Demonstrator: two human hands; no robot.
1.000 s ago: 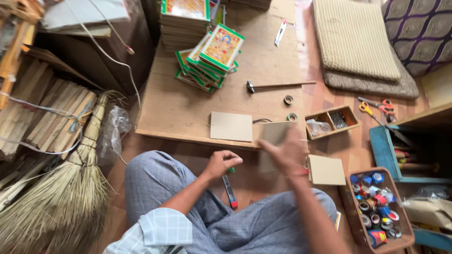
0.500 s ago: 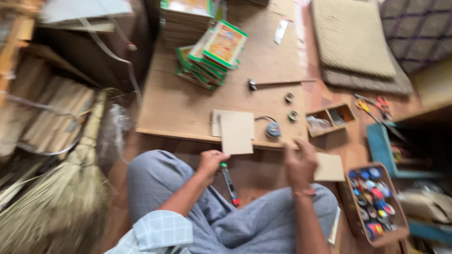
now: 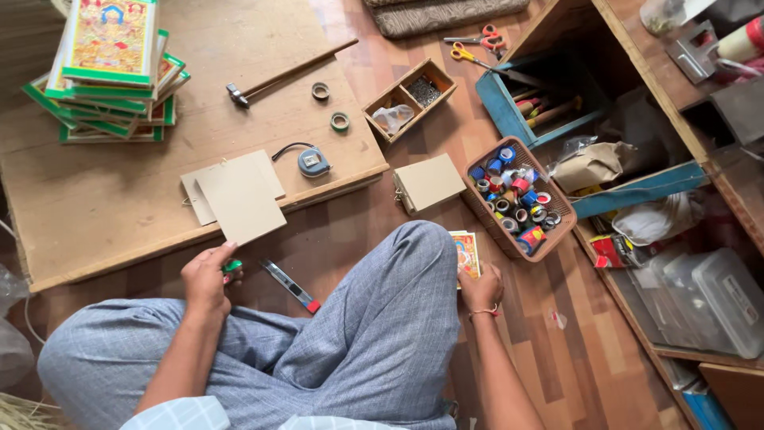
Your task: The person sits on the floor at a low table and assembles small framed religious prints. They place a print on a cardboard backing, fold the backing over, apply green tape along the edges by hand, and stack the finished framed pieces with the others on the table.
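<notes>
Left hand: the left hand is clenched around a small green-tipped tool, at the near edge of the low wooden table.
Right hand: the right hand rests on the floor beside the knee, fingers grasping a colourful printed picture card.
Boards: 2 plain cardboard squares overlap on the table, just above the left hand.
Cutter: a utility knife with a red end lies on the floor between the hands.
Nearby: tape measure, hammer, basket of tape rolls, stack of green-edged framed pictures.
</notes>
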